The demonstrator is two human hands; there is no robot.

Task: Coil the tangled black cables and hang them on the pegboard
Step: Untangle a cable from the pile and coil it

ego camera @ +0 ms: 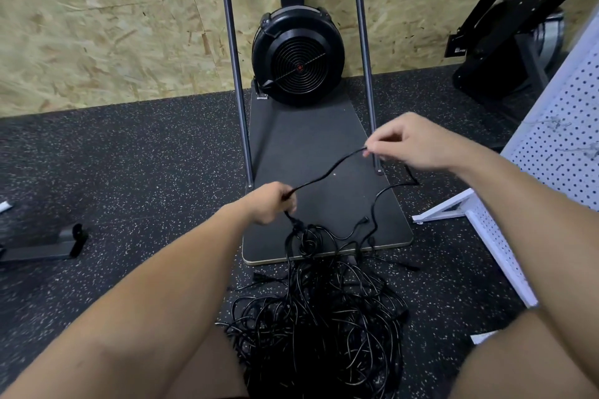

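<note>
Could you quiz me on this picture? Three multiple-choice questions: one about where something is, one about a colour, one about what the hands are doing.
1. Where is the white pegboard?
A. on the person's right
B. on the person's left
C. behind the fan

2. What colour is the cable pile?
A. white
B. black
C. orange

3. What are the hands doing?
A. both idle
B. only one holding something
C. both holding one cable

Answers: 1 A, it leans at the frame's right edge. 2 B, every strand is black. 3 C, the left hand grips and the right hand pinches the stretched cable.
</note>
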